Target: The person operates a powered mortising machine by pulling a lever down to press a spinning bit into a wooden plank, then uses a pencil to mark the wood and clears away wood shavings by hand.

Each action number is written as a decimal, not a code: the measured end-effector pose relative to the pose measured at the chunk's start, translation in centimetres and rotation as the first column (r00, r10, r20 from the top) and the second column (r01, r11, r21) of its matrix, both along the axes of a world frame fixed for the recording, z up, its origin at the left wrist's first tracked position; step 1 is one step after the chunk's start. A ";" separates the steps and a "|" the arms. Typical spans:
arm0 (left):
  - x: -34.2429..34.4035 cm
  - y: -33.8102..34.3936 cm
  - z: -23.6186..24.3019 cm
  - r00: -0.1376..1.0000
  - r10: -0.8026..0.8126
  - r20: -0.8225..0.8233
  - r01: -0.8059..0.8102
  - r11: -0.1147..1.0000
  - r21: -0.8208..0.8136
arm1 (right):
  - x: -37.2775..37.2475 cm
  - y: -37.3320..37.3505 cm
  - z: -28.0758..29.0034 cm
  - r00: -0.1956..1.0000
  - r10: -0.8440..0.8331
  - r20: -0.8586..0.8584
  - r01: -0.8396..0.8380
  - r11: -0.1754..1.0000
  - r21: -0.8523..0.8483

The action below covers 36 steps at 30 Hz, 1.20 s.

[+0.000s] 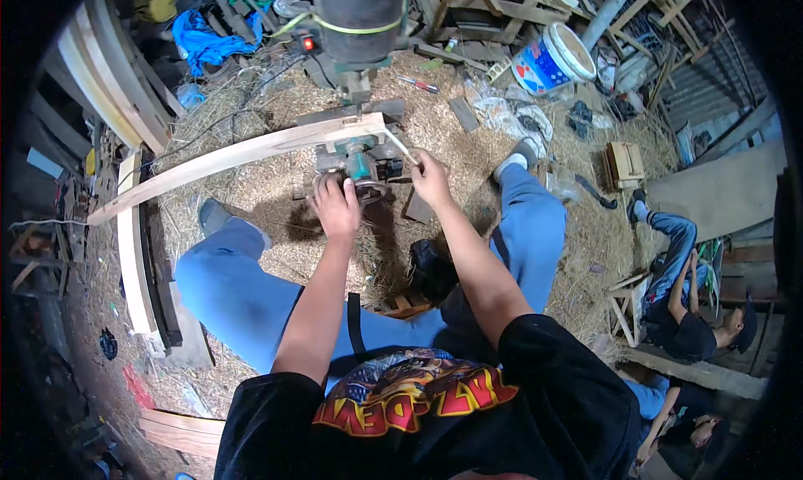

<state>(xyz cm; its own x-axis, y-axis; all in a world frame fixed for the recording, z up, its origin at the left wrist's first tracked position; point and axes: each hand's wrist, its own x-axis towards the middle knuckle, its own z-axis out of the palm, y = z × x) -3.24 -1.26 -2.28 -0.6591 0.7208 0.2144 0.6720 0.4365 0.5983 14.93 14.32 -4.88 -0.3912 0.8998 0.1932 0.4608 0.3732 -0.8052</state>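
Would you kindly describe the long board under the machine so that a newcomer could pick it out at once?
Find the dark cylindrical machine body at top centre. Below it, a long pale board slants down to the left. Unlike the boards at far left, its right end sits under that body.

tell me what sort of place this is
Probably a rough woodworking shop: a machine stands over a long plank, what look like wood shavings cover much of the floor, and more planks lie about.
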 end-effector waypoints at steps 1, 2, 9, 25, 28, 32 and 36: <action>-0.6 -0.6 -0.6 1.000 0.007 0.024 -0.005 0.998 -0.063 | -1.2 -0.3 1.7 0.995 0.089 0.042 -0.085 0.992 -0.091; -1.4 -1.4 -1.7 0.999 0.019 0.046 -0.013 0.992 -0.127 | -2.6 -1.1 3.6 0.988 0.154 -0.015 -0.154 0.969 -0.192; -1.3 -1.0 -2.7 0.965 0.050 0.257 0.023 0.962 -0.272 | -7.8 1.1 4.2 0.912 0.345 0.224 -0.352 0.936 -0.007; -1.6 -1.0 -4.9 0.947 -0.021 0.321 0.066 0.989 -0.131 | -3.1 -0.3 -0.4 0.958 -0.200 0.207 0.176 0.976 0.128; -1.7 -1.1 -4.6 0.957 -0.003 0.291 0.036 0.993 -0.109 | 0.0 -1.6 -0.3 0.932 -0.329 0.154 0.338 0.941 -0.032; -0.8 -0.8 -3.2 0.952 -0.012 0.305 0.058 0.988 -0.141 | 0.8 -0.6 -0.8 0.975 -0.189 0.117 0.184 0.981 0.051; -1.9 -1.2 -4.4 0.962 0.002 0.272 0.039 0.989 -0.142 | -5.1 -0.9 2.3 0.974 0.125 0.191 -0.141 0.988 0.070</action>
